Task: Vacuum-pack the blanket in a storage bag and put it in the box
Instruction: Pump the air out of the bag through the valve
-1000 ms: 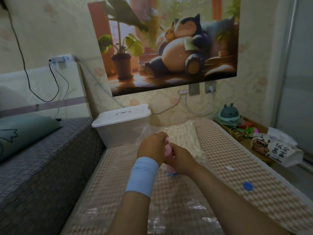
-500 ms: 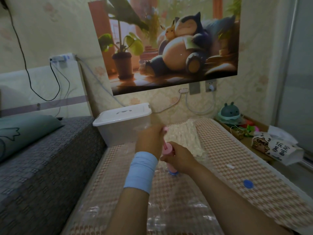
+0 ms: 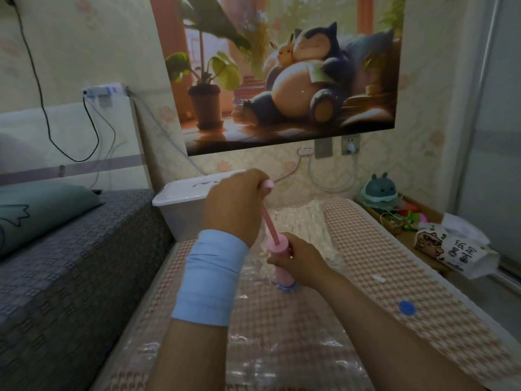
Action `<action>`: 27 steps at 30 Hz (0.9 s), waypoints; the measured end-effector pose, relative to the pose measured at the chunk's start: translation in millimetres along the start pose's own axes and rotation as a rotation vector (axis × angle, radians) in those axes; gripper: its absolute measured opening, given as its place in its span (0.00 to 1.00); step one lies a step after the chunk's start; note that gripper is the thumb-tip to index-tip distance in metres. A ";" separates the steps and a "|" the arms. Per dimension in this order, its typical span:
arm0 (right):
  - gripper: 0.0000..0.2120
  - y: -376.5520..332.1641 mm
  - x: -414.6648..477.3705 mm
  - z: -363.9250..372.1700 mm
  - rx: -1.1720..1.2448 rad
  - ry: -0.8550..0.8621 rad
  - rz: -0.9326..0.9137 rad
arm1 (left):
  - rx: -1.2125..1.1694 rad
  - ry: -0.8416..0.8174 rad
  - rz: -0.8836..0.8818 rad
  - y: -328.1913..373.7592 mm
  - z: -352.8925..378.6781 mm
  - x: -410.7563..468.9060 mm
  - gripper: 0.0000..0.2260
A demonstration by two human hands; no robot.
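Blanket [image 3: 298, 221], cream and crumpled, lies in the clear storage bag [image 3: 282, 348] on the bed, near the lidded box [image 3: 180, 218], partly hidden behind both hands. The left hand [image 3: 234, 207] grips the raised handle of the pink pump [image 3: 282, 273] and the right hand [image 3: 296, 258] wraps its barrel; the bag's edges are hard to trace.

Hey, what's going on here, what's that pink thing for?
A person is pumping air from a clear storage bag with a pink hand pump. The left hand grips the plunger handle, rod drawn out; the right hand holds the barrel on the bag's valve. The cream blanket is inside; the lidded box waits behind.
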State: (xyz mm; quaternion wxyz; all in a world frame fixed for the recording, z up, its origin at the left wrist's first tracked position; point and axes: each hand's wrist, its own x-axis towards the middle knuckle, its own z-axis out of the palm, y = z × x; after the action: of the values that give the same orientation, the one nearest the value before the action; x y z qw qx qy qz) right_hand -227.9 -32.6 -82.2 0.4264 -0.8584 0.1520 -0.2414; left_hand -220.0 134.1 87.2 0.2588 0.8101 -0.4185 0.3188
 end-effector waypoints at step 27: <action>0.12 -1.2 -14.0 -32.8 -0.072 0.221 -0.055 | -1.055 -0.548 -0.482 -37.4 159.6 -48.7 0.29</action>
State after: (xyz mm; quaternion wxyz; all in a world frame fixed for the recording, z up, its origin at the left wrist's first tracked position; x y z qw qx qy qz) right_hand -257.4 -47.0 -68.2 0.3689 -0.8452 0.1830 -0.3406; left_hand -162.4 68.9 -60.0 0.5708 0.6972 -0.3762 -0.2158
